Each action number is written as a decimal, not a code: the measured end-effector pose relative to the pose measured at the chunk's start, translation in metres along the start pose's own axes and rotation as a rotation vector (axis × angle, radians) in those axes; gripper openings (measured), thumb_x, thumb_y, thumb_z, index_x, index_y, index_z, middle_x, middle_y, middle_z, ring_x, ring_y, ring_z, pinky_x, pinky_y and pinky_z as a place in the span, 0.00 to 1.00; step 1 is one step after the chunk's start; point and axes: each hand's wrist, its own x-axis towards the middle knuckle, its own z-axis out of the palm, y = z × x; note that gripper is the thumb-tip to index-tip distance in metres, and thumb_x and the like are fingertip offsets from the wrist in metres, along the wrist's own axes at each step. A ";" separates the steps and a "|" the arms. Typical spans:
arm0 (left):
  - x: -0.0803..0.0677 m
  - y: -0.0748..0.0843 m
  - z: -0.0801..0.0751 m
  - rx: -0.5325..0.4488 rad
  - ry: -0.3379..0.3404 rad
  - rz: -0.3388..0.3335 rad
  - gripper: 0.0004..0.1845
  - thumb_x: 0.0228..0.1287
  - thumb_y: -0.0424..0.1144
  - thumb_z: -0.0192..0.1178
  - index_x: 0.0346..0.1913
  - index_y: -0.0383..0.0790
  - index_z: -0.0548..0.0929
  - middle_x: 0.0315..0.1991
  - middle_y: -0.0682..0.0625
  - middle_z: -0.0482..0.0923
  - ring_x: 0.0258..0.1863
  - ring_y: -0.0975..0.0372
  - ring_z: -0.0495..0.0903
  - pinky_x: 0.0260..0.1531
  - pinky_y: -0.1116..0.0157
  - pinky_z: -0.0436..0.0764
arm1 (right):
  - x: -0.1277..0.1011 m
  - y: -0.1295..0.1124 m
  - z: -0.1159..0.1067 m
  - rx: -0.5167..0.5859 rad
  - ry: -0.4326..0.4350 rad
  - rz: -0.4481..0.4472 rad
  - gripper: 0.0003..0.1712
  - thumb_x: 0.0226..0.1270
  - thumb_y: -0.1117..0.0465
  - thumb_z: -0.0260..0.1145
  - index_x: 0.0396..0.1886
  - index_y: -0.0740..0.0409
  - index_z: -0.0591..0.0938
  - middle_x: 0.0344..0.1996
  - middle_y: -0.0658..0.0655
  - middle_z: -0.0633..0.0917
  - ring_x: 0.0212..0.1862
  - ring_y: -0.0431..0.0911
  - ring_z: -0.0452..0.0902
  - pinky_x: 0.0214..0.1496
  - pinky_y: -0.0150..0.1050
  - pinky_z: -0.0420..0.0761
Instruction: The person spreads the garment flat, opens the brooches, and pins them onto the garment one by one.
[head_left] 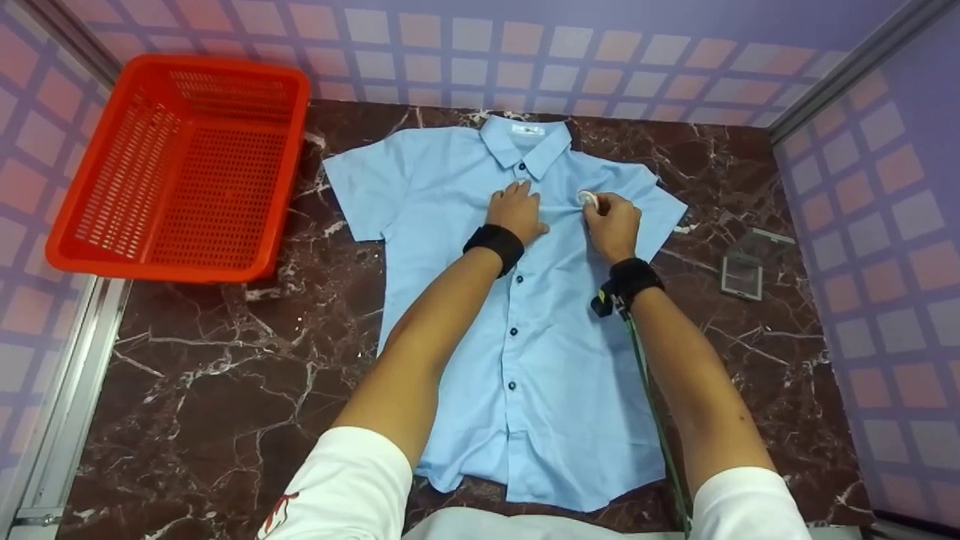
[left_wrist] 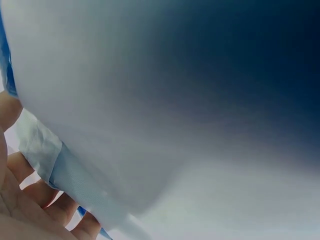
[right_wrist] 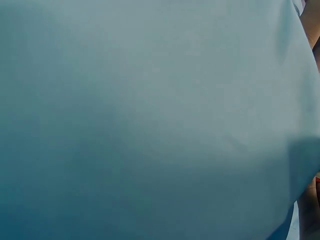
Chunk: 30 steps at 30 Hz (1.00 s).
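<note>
A light blue short-sleeved button-up shirt [head_left: 450,300] lies front up, its collar at the far side. My left hand [head_left: 517,212] rests on its chest by the button placket, fingers spread; in the left wrist view, the fingers [left_wrist: 62,207] are partly hidden by pale cloth. My right hand [head_left: 615,225] pinches a small round white badge [head_left: 587,199] with a reddish rim at the chest on the right. A crease in the cloth runs between both hands. Blue cloth fills most of the right wrist view, so the right fingertips are hidden there.
An orange-red plastic basket [head_left: 180,274] stands at the back left. On the right lies a small clear case [head_left: 742,277] with its lid raised. The dark marble tabletop [head_left: 225,390] meets checked walls. A green cord [head_left: 654,405] trails from the right wrist strap.
</note>
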 end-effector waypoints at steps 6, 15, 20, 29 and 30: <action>0.003 0.000 0.000 0.005 0.012 0.003 0.34 0.67 0.57 0.63 0.70 0.43 0.75 0.75 0.45 0.63 0.73 0.52 0.61 0.67 0.51 0.65 | 0.001 0.001 -0.001 0.013 0.003 -0.019 0.14 0.71 0.60 0.65 0.46 0.66 0.87 0.39 0.64 0.88 0.42 0.53 0.83 0.47 0.45 0.79; 0.003 0.000 0.001 0.016 -0.002 -0.008 0.35 0.67 0.58 0.63 0.71 0.43 0.74 0.75 0.45 0.63 0.74 0.52 0.60 0.68 0.52 0.65 | -0.001 0.004 0.001 0.044 0.008 -0.032 0.15 0.71 0.60 0.66 0.47 0.67 0.87 0.38 0.64 0.88 0.41 0.53 0.83 0.47 0.45 0.79; 0.001 -0.004 -0.003 0.010 -0.027 0.009 0.36 0.68 0.58 0.62 0.72 0.42 0.72 0.76 0.44 0.61 0.74 0.52 0.59 0.69 0.51 0.64 | -0.001 0.004 0.001 0.056 -0.020 -0.037 0.14 0.71 0.59 0.67 0.47 0.64 0.87 0.40 0.62 0.88 0.43 0.52 0.83 0.49 0.45 0.79; -0.011 -0.045 -0.020 -0.192 0.033 0.070 0.39 0.74 0.54 0.57 0.78 0.38 0.59 0.79 0.42 0.51 0.78 0.52 0.49 0.75 0.56 0.53 | -0.002 0.017 -0.014 0.022 -0.086 -0.004 0.24 0.76 0.50 0.60 0.55 0.66 0.82 0.50 0.65 0.82 0.54 0.56 0.76 0.57 0.49 0.75; -0.012 -0.053 -0.022 -0.197 0.056 0.061 0.39 0.74 0.53 0.57 0.78 0.37 0.59 0.79 0.41 0.51 0.78 0.51 0.49 0.75 0.56 0.52 | -0.002 0.021 -0.017 -0.008 -0.075 -0.004 0.24 0.77 0.50 0.59 0.56 0.66 0.81 0.52 0.66 0.80 0.57 0.57 0.75 0.59 0.50 0.73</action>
